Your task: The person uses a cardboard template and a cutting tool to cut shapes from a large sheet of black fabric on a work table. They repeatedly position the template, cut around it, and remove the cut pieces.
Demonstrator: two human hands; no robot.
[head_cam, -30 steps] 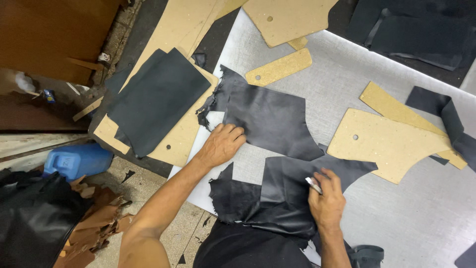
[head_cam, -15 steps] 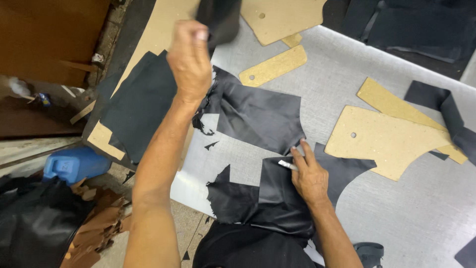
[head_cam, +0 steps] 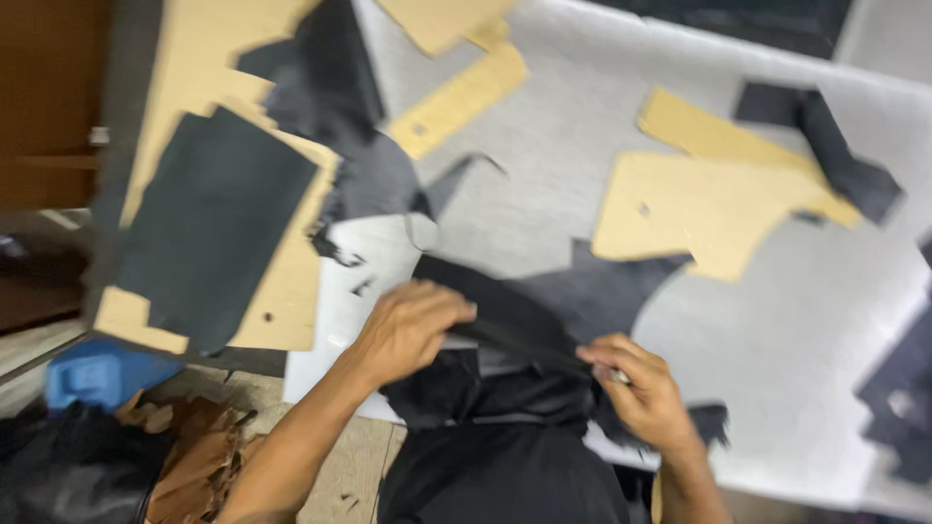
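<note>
The frame is blurred by motion. My left hand (head_cam: 413,330) grips the near edge of a black leather piece (head_cam: 505,320) that lies folded at the front of the grey table (head_cam: 777,388). My right hand (head_cam: 636,388) pinches the same black leather piece at its right end, and a small silvery tool shows between its fingers. More dark leather (head_cam: 485,398) hangs bunched over the table's front edge below both hands.
Tan cardboard patterns (head_cam: 699,209) lie at the right and a narrow cardboard strip (head_cam: 456,102) at the back. A black leather sheet (head_cam: 209,228) rests on cardboard at the left. A blue container (head_cam: 97,374) and brown scraps (head_cam: 189,456) sit on the floor.
My left hand came down from the far left, where it had carried a black piece, to the near leather. My right hand shifted right. The camera swung left.
</note>
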